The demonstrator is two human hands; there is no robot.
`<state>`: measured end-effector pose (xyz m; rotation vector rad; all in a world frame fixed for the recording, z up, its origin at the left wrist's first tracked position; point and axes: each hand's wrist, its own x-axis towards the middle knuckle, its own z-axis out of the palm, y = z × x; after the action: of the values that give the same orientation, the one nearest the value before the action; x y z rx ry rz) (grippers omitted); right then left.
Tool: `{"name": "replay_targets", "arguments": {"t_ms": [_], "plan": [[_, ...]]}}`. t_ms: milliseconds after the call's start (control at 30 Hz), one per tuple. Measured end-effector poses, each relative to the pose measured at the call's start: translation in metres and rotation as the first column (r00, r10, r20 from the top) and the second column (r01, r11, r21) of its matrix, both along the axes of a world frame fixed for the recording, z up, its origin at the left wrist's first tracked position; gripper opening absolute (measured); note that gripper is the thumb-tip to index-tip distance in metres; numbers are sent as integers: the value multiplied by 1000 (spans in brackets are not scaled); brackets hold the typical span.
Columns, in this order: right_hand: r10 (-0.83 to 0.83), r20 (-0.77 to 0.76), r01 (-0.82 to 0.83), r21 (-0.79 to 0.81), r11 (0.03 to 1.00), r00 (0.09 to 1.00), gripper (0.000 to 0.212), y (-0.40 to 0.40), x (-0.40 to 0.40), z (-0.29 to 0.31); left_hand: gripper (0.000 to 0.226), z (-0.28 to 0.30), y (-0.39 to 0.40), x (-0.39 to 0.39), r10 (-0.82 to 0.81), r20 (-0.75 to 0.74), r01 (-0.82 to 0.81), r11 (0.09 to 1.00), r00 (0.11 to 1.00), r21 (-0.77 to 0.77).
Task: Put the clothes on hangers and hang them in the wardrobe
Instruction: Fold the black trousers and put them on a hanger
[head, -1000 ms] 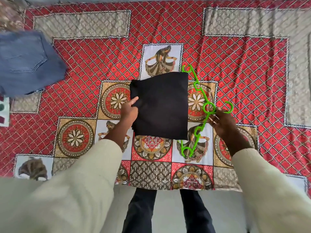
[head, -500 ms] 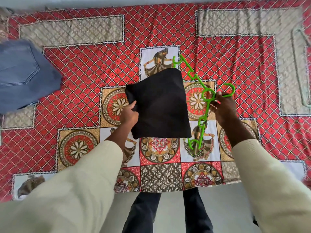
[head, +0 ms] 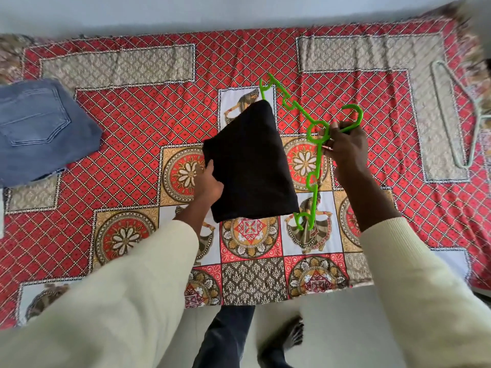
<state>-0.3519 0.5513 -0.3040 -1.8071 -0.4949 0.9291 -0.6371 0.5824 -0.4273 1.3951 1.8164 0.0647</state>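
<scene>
A folded black garment is held above the patterned bed, gripped at its left edge by my left hand. To its right my right hand grips a bright green plastic hanger near its hook, lifted off the bed and tilted, one arm pointing up-left behind the garment's top corner, the other hanging down toward me.
Folded blue jeans lie at the bed's left edge. A pale wire hanger rests on the red patterned bedspread at the far right. A pale wall runs behind the bed, and my legs stand on the floor at its near edge.
Both hands rose: the black garment came off the bed and tilted, and the green hanger was lifted higher. The view shifted, bringing the wire hanger into sight at the right.
</scene>
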Motion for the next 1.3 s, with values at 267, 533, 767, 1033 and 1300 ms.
{"name": "replay_targets", "arguments": {"t_ms": [267,533,767,1033,1300], "plan": [[215,267,-253,121,960,940,23,-22,-30,109,89,91,-7,19,39,164,-72,977,986,203],[314,579,-402,26,915,752,16,-108,-47,254,78,286,-51,33,-286,98,137,699,953,702],[218,681,-383,98,919,699,14,-225,-23,404,21,445,-129,59,-554,5,369,561,832,741],[259,747,-289,-93,953,612,26,-382,32,517,23,557,-216,120,-693,201,224,471,692,853],[-3,722,118,-109,987,692,22,-577,76,525,22,612,-274,192,-785,315,182,470,534,864]]}}
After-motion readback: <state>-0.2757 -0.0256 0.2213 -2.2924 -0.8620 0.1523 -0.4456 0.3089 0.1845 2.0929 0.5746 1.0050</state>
